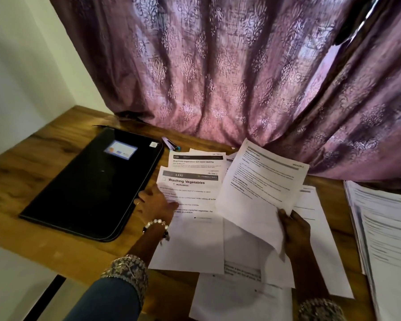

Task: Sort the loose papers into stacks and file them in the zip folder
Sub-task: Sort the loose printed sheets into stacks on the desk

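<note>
Right hand (294,225) pinches a lifted sheet (262,181) by its lower edge, left hand (156,201) flat, fingers relaxed, on the "Washing Vegetables" sheet (190,195) beside the closed zip folder (95,181); lay it square on a matching stack.

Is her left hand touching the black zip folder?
Cannot tell. In the head view the left hand lies on the white "Washing Vegetables" sheet, fingertips at the black zip folder's edge; blur hides any gap.
</note>
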